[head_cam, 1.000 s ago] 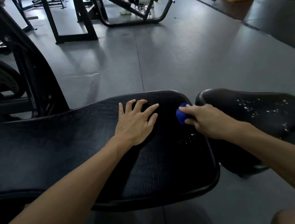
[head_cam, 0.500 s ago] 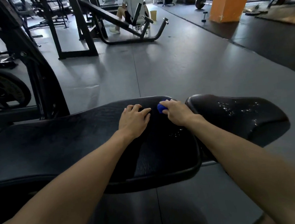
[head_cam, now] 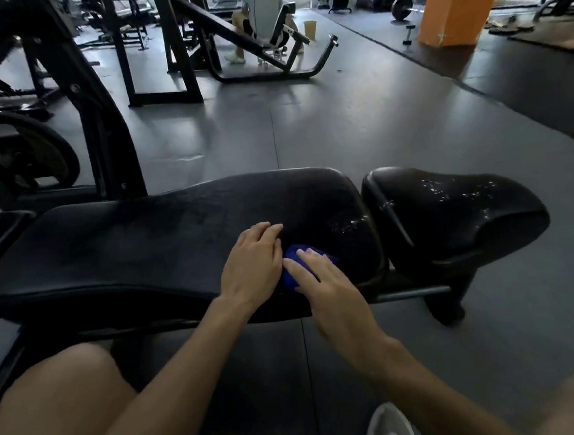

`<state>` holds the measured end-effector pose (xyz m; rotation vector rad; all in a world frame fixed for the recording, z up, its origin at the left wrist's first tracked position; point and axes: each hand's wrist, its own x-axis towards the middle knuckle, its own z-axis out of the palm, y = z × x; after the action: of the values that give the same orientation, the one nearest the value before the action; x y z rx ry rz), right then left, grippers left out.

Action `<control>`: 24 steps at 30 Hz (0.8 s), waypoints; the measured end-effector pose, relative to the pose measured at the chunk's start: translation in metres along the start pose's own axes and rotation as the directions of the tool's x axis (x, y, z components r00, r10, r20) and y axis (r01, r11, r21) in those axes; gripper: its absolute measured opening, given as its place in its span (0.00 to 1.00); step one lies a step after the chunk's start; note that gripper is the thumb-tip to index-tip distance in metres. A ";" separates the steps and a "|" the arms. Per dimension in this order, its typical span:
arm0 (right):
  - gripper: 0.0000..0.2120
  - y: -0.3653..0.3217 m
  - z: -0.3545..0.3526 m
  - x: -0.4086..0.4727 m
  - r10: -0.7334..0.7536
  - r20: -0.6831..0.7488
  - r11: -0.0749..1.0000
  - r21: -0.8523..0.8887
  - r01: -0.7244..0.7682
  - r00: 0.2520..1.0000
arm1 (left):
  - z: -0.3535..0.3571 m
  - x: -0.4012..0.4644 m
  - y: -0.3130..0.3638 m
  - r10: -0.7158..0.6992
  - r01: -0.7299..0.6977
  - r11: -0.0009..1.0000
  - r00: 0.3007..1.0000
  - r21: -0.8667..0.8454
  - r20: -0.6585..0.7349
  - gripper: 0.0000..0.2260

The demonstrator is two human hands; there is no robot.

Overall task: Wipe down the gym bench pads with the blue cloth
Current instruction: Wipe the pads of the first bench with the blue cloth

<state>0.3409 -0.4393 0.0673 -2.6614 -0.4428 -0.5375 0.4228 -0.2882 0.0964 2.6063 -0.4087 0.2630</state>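
A long black bench pad [head_cam: 136, 243] runs across the middle of the view, with a smaller black seat pad [head_cam: 456, 210] to its right. Both carry spots of liquid near the gap between them. A small blue cloth [head_cam: 294, 259] lies on the long pad near its front edge. My right hand [head_cam: 326, 293] presses on the cloth with straight fingers and hides most of it. My left hand [head_cam: 253, 263] rests on the pad just left of the cloth, fingers loosely bent and holding nothing.
A black machine frame with a weight plate [head_cam: 33, 158] stands close behind the bench on the left. Farther back a person sits on an incline machine [head_cam: 263, 23]. An orange pillar [head_cam: 454, 1] rises at the back right. Grey rubber floor [head_cam: 357, 119] lies beyond the bench.
My right hand has drawn the cloth from the far edge of the long pad toward its near edge. My left hand slid nearer too. The camera has pulled back, showing my knees.
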 end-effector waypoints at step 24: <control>0.19 0.043 -0.006 -0.008 0.428 -0.284 0.888 -0.043 -0.457 0.858 | -0.002 -0.003 -0.003 0.033 -0.053 0.965 0.996 0.255 0.082 0.17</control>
<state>0.3485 -0.4817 0.0562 -2.6119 0.2876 -0.7711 0.4206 -0.2840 0.0956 2.8719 -0.4872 0.2449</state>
